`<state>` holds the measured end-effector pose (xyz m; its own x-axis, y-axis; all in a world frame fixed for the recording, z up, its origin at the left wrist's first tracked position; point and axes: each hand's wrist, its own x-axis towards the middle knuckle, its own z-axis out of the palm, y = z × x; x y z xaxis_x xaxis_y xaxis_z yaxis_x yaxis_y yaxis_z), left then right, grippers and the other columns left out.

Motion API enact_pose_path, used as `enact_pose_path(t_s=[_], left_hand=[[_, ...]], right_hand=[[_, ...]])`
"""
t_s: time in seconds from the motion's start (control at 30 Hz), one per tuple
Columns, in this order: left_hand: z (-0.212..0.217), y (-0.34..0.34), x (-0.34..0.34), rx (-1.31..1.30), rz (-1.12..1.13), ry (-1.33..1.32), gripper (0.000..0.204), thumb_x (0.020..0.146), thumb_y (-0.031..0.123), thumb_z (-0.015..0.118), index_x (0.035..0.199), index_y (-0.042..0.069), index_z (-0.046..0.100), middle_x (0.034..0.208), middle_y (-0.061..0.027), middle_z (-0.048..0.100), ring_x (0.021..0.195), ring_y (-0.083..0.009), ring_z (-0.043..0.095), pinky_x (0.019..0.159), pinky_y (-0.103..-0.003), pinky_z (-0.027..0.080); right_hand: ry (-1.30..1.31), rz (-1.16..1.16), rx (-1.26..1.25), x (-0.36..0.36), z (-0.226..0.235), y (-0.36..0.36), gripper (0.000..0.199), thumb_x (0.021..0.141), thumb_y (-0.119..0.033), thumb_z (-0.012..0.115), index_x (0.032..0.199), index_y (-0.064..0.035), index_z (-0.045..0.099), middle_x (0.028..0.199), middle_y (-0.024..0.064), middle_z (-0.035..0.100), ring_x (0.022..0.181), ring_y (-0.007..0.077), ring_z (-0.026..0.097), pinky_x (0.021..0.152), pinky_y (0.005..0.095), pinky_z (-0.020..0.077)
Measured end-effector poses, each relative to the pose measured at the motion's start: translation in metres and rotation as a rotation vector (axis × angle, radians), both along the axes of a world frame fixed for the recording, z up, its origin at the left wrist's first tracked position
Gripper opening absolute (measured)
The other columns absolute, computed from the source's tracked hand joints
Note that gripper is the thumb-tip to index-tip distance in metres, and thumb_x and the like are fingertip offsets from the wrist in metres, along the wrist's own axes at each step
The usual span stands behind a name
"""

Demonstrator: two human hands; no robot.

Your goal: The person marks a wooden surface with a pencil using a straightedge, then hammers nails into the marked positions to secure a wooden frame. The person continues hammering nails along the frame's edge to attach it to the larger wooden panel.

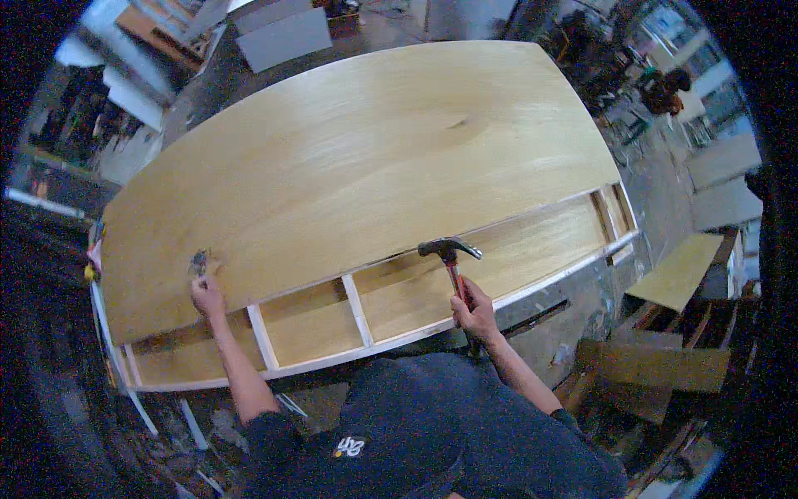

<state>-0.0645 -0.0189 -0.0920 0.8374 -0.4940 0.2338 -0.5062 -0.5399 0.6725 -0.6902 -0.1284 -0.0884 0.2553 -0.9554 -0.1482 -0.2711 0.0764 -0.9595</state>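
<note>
A large plywood sheet (366, 158) lies over a wooden frame (357, 312), leaving a strip of the frame's compartments showing along the near side. My right hand (475, 312) is wrapped round the red and dark handle of a claw hammer (450, 247). The hammer's metal head is up, over the sheet's near edge. On the left part of the sheet, my left hand (209, 298) has its fingers drawn together beside a small dark heap (199, 262), perhaps nails. Whatever those fingertips pinch is too small to make out.
Plywood offcuts (665, 366) and a thin board (677, 270) lie at the right. White boxes or panels (283, 37) stand beyond the far left edge. A person (662, 90) is at the far right. Pale strips (194, 424) lie on the floor at lower left.
</note>
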Motion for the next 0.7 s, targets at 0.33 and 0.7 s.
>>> enact_pose_path(t_s=[0.33,0.7], left_hand=[[-0.008,-0.131,-0.191,-0.327,-0.364,0.558,0.029,0.091,0.011,0.068,0.115,-0.004,0.071,0.099,-0.0085,0.072,0.091,-0.0154,0.067,0.082,-0.029,0.054],[0.002,-0.255,-0.265,-0.169,-0.653,0.352,0.025,0.090,0.016,0.071,0.113,0.007,0.075,0.097,-0.0089,0.076,0.086,-0.0166,0.070,0.078,-0.031,0.056]], right_hand=[[-0.399,-0.077,0.087,0.029,0.100,-0.020,0.062,0.095,-0.005,0.062,0.152,-0.0037,0.039,0.080,0.0021,0.057,0.054,0.0110,0.055,0.051,0.0261,0.0502],[0.242,-0.085,0.066,0.003,0.054,0.020,0.035,0.096,-0.028,0.067,0.123,-0.0076,0.060,0.076,0.0064,0.060,0.067,0.0169,0.057,0.065,0.0341,0.0475]])
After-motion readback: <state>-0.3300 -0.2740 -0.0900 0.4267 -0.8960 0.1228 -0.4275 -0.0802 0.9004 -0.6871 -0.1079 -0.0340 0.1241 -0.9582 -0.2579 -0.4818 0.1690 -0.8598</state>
